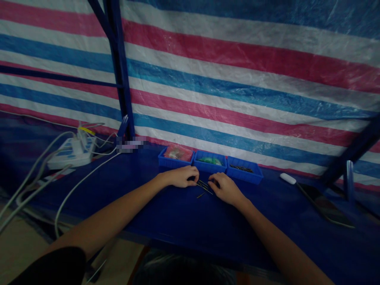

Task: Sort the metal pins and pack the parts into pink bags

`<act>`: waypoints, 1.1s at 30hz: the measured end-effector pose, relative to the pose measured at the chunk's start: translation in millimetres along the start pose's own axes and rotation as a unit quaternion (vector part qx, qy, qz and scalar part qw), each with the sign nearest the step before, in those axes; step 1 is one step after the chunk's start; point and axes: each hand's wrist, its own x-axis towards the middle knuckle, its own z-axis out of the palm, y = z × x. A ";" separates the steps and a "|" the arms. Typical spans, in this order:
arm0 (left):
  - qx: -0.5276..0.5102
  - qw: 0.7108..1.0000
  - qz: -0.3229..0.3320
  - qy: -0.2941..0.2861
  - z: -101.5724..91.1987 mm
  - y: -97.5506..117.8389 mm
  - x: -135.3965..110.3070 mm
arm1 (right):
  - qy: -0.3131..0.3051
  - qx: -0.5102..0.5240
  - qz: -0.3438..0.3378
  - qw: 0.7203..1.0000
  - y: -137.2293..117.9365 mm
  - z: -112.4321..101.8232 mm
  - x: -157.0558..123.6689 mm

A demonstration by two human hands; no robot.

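My left hand (184,177) is closed in a pinch, thumb and forefinger on one end of a thin light rod (205,189) that slants toward my right hand. Opposite it, my right hand (226,188) has curled fingers, with thumb and fingertips at the far ends of several thin dark rods (203,183); whether it grips one is too small to tell. A short brownish rod (200,195) lies loose on the blue table (178,221), just in front of the others. Behind the hands stand three blue bins in a row.
The left bin (162,161) holds a reddish bag, the middle bin (208,166) a green bag, the right bin (246,177) dark thin pieces. A power strip (73,152) with cables sits left. A white object (287,178) and a phone (323,204) lie right. Striped sheeting (237,99) hangs behind.
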 end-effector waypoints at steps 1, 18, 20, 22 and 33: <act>0.003 1.000 -0.003 -0.001 0.0 0.6 0.1 | -0.002 0.002 0.001 1.000 0.4 0.2 0.3; 0.046 0.998 -0.028 0.014 5.3 6.2 3.0 | -0.027 0.005 0.011 1.000 0.3 -0.8 1.5; 0.048 0.998 -0.032 0.014 4.3 7.8 2.3 | -0.031 0.005 0.009 0.999 -0.1 -1.7 1.4; 0.049 0.998 -0.037 0.014 3.5 9.2 2.0 | -0.032 0.005 0.006 0.999 -0.5 -2.4 1.3; 0.054 0.997 -0.047 0.016 5.4 10.4 3.9 | -0.029 0.001 0.000 1.000 1.1 -1.3 0.2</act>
